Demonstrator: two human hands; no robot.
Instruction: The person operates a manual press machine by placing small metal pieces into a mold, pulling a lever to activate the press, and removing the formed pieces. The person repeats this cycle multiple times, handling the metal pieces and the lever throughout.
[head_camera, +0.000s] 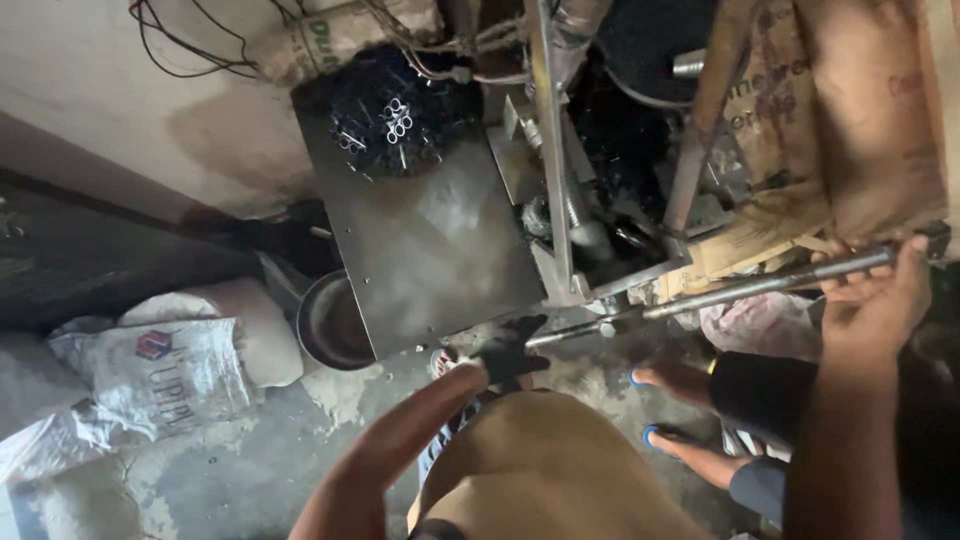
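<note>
Closest in, the left hand (508, 352), in a dark glove, clamps round the near end of a long metal rod (720, 293); the right hand (878, 300), bare, is clenched on the far end by the cardboard (850, 110). The rod is thin, round, dull grey, lying across the machine frame (553, 150). Risk, I'd say: it slips or swings and drops toward another person's sandalled feet (672, 378) just below. Beyond, a flat scuffed steel surface (430, 240), then what looks like a cluster of short shiny tubes (395, 122), dim there.
</note>
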